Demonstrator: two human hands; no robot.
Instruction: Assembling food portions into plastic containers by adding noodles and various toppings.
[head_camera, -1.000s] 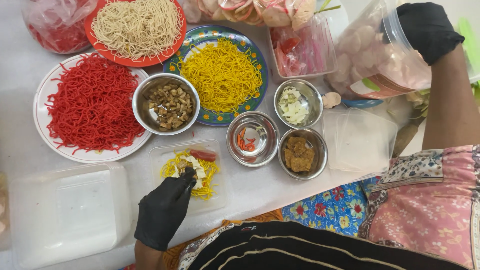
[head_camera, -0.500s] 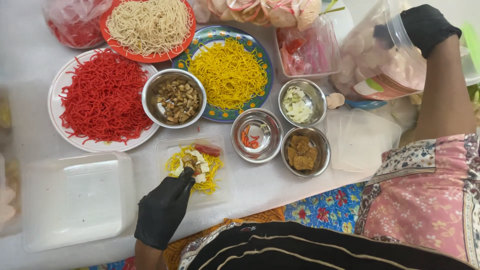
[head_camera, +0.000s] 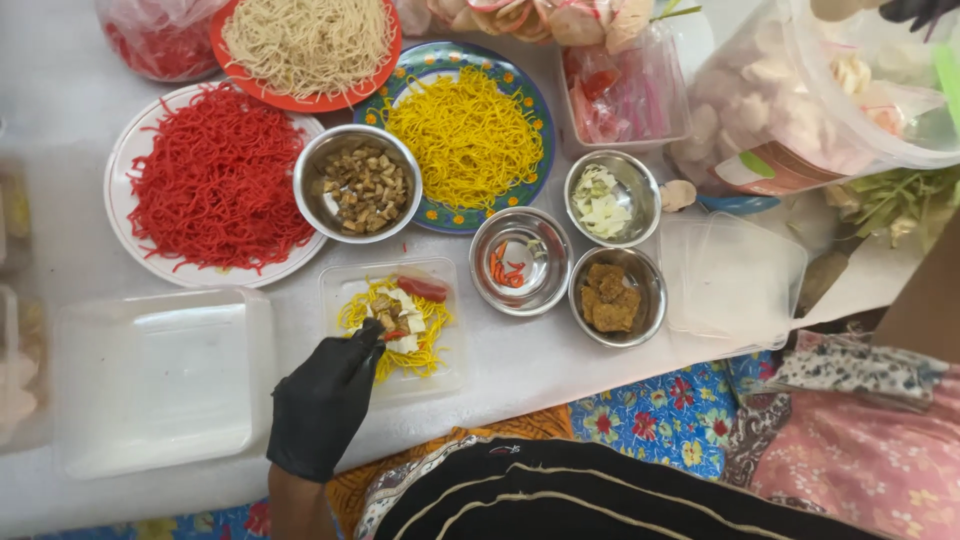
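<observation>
Left grip (head_camera: 325, 400) fingertips pinched on toppings in clear noodle tray (head_camera: 445, 375); right grip (head_camera: 920, 10) state indiscernible at bag (head_camera: 800, 100)

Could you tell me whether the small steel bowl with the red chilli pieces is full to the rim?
No, the small steel bowl holds only a few red chilli pieces, and most of its shiny bottom is bare.

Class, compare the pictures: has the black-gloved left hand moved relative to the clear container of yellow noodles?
No. The left hand keeps its fingertips on the food at the near left of the clear container, as before.
</observation>
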